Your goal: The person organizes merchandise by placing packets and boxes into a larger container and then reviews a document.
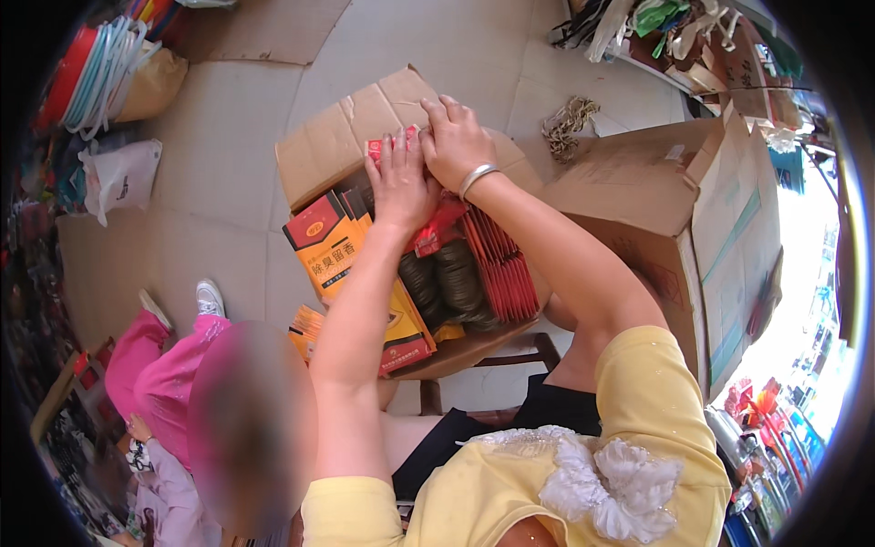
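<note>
Yellow shirt sat on the near side of the box, and at its far side a red packet lay under the flat left hand, the bent right hand's hold hidden.

Matt brown cardboard forms the open box; the red wrapping looks like glossy plastic, the bangle polished metal, the floor smooth tile.
</note>
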A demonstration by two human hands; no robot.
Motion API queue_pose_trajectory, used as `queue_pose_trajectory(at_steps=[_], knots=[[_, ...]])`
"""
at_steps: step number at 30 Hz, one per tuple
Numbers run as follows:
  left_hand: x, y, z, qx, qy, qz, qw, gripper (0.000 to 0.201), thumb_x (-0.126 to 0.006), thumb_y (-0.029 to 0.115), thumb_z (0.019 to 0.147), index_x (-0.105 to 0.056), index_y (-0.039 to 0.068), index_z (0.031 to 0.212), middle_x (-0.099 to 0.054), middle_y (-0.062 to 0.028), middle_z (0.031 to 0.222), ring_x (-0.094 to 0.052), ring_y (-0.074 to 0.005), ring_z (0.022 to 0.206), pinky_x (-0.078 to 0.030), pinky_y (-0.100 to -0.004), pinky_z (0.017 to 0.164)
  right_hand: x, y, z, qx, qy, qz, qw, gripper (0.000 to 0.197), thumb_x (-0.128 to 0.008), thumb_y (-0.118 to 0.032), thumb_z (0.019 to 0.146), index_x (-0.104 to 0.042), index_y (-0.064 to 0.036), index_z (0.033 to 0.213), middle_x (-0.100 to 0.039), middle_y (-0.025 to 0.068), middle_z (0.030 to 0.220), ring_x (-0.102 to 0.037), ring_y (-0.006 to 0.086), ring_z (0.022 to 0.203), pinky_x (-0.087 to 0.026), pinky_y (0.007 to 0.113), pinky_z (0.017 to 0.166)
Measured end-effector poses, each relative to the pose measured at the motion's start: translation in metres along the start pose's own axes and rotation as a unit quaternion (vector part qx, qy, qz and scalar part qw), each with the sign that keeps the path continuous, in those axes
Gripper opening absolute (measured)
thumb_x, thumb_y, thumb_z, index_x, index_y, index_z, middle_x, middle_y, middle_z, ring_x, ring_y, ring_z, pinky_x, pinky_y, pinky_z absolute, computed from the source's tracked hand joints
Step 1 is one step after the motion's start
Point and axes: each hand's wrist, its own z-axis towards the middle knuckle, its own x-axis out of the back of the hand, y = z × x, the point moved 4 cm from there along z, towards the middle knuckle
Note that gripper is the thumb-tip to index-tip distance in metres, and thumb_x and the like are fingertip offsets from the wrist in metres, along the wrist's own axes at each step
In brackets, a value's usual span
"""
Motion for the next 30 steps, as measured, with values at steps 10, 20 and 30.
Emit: queue_pose_trajectory(at_steps=[10,20,30], knots=[[-0.036,0.003,-0.007,0.025,0.010,0.034,0.999,0.069,-0.046,0.035,0.084,-0.022,0.012,0.144,-0.017,-0.0107,0.150,-0.012,-0.0323,0.139,-0.008,-0.0580,0.109,-0.046,0.028,-0.009,0.026,-0.012,-0.089,0.996,0.042,-0.050,-0.028,0.085,-0.048,-0.0134,0.125,-0.043,0.0107,0.134,-0.036,0.0312,0.127,-0.025,0.054,0.104],[-0.041,0.006,-0.020,0.042,0.042,0.001,0.998,0.064,-0.050,0.030,0.086,-0.024,0.017,0.143,-0.017,-0.0083,0.150,-0.014,-0.0300,0.139,-0.017,-0.0582,0.107,-0.042,0.049,-0.007,0.038,-0.052,0.078,0.995,0.051,-0.055,-0.031,0.082,-0.045,-0.0145,0.129,-0.041,0.0147,0.135,-0.034,0.0329,0.128,-0.025,0.050,0.105],[-0.023,0.008,-0.063,0.072,-0.072,-0.058,0.993,0.036,-0.051,0.031,0.087,-0.054,0.026,0.123,-0.019,-0.0072,0.150,-0.016,-0.0314,0.138,-0.026,-0.0611,0.102,-0.013,0.068,-0.056,-0.009,-0.078,0.096,0.992,0.073,-0.066,-0.038,0.077,-0.035,-0.0067,0.135,-0.038,0.0214,0.134,-0.034,0.0365,0.127,-0.031,0.045,0.103]])
